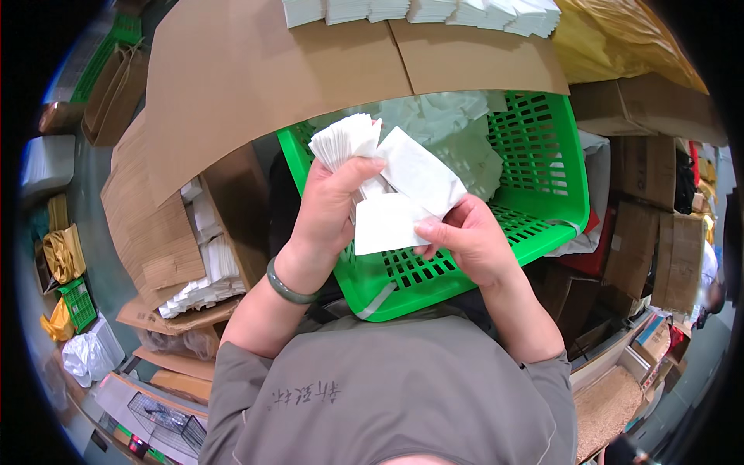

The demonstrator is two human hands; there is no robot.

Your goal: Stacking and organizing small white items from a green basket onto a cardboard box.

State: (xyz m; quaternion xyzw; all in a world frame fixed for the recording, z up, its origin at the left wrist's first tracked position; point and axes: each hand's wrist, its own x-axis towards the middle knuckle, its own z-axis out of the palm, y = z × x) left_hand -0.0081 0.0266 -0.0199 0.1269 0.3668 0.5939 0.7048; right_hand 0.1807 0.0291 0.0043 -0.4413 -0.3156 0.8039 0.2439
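My left hand (333, 201), below a green bracelet, grips a fanned stack of thin white paper pieces (341, 136). My right hand (461, 240) pinches flat white paper pieces (391, 225), which overlap at different angles between both hands. Both hands are over a green plastic basket (542, 155) with slotted walls. Inside it, behind the papers, lies crumpled pale material (473, 170), partly hidden.
A cardboard sheet (256, 70) arches behind the basket, with white paper stacks (426, 11) on top. A box of white papers (213, 263) stands left, cardboard boxes (635, 248) right. Yellow wrapping (628, 35) fills the upper right. A partly visible person (707, 275) is at far right.
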